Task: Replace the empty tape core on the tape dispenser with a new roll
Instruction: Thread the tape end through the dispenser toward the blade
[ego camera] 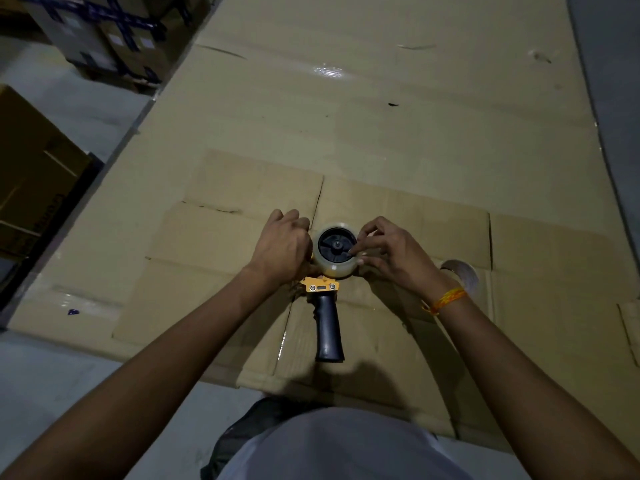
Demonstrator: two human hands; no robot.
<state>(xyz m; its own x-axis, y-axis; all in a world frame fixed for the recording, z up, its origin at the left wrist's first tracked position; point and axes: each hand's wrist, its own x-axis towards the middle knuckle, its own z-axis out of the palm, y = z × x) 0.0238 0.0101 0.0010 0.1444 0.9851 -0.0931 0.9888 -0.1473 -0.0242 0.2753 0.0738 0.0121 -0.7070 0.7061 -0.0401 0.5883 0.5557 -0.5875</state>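
Note:
A tape dispenser [327,323] with a yellow frame and a dark handle lies on flattened cardboard [519,306], handle toward me. A clear tape roll [334,270] sits on its black hub. My left hand [282,247] grips the left side of the roll and frame. My right hand [384,252] holds the roll's right side, with fingertips pinching at the roll's edge. The empty tape core [462,275] lies on the cardboard behind my right wrist, partly hidden.
A large cardboard sheet [346,98] covers the floor ahead. Stacked boxes with dark tape [104,39] stand at the far left, and a brown carton [31,174] sits at the left edge. My knee [339,445] is at the bottom.

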